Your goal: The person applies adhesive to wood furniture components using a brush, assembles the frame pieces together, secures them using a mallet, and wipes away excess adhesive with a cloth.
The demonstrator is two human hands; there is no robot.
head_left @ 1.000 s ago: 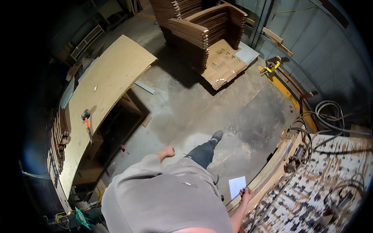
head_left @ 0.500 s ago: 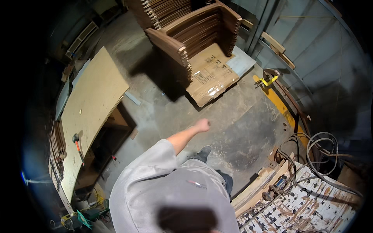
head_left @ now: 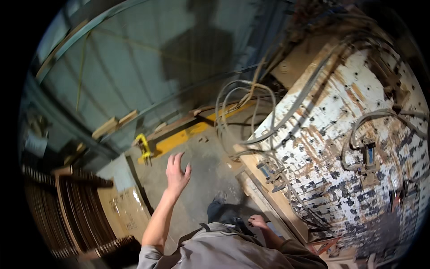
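Note:
My left hand (head_left: 178,174) is stretched out over the concrete floor, with its fingers and thumb apart and nothing in it. The nearest thing ahead of it is a yellow clamp (head_left: 144,148) by the foot of the wall. My right hand (head_left: 257,221) hangs low beside my hip, close to the edge of a large, worn, white-painted work table (head_left: 322,134). Its fingers look curled in, and no object shows in them.
Looped grey hoses (head_left: 268,134) run over the table's corner. Small metal fittings (head_left: 270,172) sit along its edge. Stacked brown wooden frames (head_left: 76,210) stand on cardboard (head_left: 130,208) at left. Corrugated metal wall (head_left: 130,67) lies ahead, with a yellow floor strip (head_left: 183,136) below.
My view has turned right, so the frames moved to the left side and the white table fills the right. My left hand has opened, and my right hand has come into view.

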